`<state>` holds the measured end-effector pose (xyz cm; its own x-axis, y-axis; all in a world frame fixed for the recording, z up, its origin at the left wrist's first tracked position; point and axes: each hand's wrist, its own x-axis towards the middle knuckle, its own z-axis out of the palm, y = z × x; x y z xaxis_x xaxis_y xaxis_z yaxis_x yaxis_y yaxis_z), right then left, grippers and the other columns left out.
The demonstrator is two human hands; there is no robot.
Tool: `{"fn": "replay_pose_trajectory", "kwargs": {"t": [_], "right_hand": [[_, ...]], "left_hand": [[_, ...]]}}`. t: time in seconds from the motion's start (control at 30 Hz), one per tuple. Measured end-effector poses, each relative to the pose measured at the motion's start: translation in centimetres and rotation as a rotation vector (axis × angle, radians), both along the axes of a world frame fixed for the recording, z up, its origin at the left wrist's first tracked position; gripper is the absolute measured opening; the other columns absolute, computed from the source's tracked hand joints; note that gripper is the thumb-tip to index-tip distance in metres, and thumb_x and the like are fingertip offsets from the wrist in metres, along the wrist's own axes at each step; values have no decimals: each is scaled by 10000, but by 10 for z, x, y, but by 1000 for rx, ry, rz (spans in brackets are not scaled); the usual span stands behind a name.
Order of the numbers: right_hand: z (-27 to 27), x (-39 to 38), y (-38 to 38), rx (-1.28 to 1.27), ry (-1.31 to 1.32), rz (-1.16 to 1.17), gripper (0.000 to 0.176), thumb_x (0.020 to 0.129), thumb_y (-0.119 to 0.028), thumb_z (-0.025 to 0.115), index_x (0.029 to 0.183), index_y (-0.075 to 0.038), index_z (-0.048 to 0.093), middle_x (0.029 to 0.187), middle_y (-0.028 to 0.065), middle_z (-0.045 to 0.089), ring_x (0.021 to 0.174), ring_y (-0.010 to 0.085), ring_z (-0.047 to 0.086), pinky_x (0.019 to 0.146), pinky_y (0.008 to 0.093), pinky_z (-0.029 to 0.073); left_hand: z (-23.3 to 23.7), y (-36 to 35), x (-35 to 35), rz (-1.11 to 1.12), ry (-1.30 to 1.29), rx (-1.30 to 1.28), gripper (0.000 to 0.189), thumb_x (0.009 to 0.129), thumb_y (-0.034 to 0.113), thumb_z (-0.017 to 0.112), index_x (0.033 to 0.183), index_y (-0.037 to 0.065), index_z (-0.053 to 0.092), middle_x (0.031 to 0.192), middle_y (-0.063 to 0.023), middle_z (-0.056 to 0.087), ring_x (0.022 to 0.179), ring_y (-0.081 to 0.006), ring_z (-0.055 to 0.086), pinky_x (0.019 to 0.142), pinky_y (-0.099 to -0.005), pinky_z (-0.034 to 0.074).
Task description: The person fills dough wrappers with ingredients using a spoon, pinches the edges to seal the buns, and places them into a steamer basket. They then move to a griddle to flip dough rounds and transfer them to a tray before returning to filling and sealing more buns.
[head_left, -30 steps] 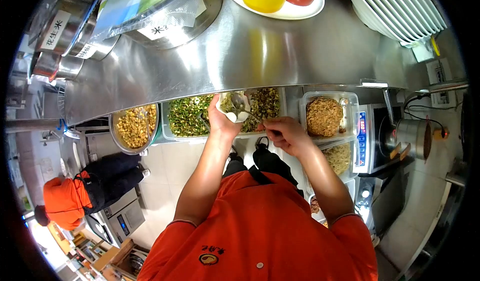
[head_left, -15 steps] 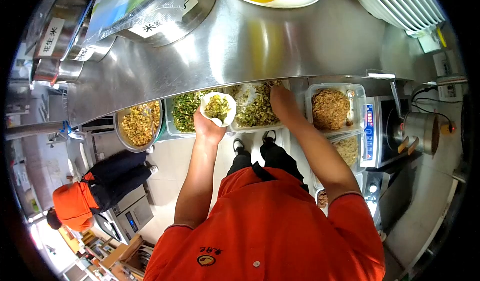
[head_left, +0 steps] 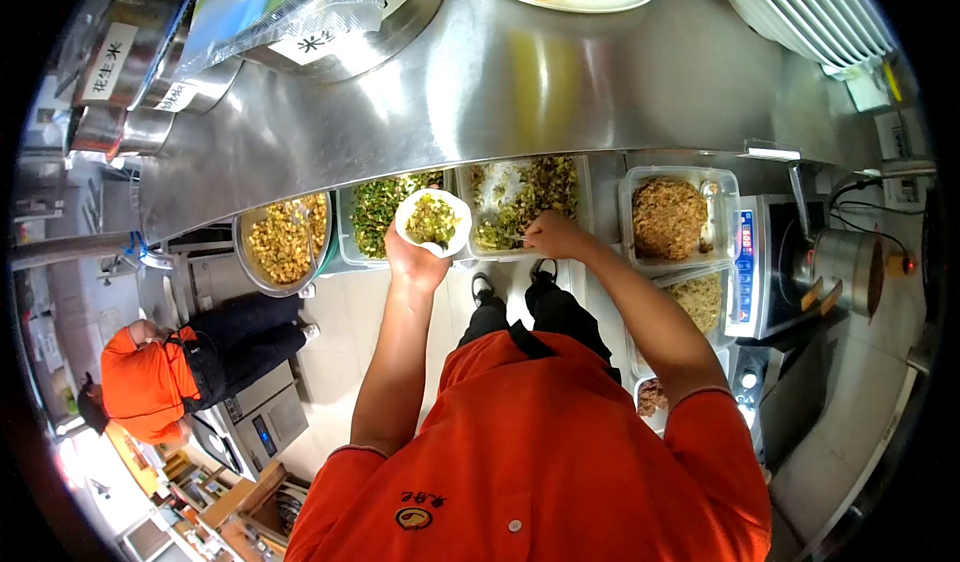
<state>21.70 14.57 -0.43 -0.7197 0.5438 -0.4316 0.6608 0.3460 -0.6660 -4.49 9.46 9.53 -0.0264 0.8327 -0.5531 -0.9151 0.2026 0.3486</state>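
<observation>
My left hand [head_left: 417, 263] holds up a round white dough wrapper [head_left: 464, 224], cupped from below. A mound of chopped green filling [head_left: 432, 220] lies in its middle. To the right, my right hand [head_left: 556, 236] is closed at the near edge of a clear plastic tub [head_left: 588, 194] of the same kind of filling. A thin pale bit shows at its fingertips, too small to name. Part of that tub's bottom is bare on the left. Behind my left hand stands a tub of brighter chopped greens [head_left: 378, 204].
A metal bowl of yellow filling [head_left: 287, 245] stands left; a tub of brown filling [head_left: 668, 219] and an induction cooker [head_left: 778, 262] stand right. Above the tubs runs a steel shelf [head_left: 560, 92] with stacked white plates [head_left: 800, 7]. A person in orange [head_left: 150, 382] stands at left.
My right hand has moved from the tub's far right corner toward its near edge, closer to the wrapper. The filling in the tub has shifted. My left hand stays nearly in place.
</observation>
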Motion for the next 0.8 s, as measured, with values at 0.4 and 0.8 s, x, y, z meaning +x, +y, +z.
{"fn": "replay_pose_trajectory", "kwargs": {"t": [0.4, 0.8], "right_hand": [[155, 4, -50, 306, 417, -669, 231, 980, -121, 596, 1153, 3, 687, 810, 126, 659, 717, 260, 639, 665, 388, 511], [148, -2, -68, -185, 526, -725, 166, 983, -132, 598, 1020, -25, 719, 678, 84, 549, 541, 177, 509, 514, 336, 413]], "left_hand": [[-14, 26, 44, -41, -205, 41, 471, 1064, 249, 253, 1334, 3, 551, 1314, -184, 610, 1249, -338, 568, 1114, -510, 436], [27, 29, 68, 11, -175, 39, 335, 1035, 322, 451, 1184, 81, 630, 1115, -103, 676, 1050, -292, 632, 971, -445, 505]]}}
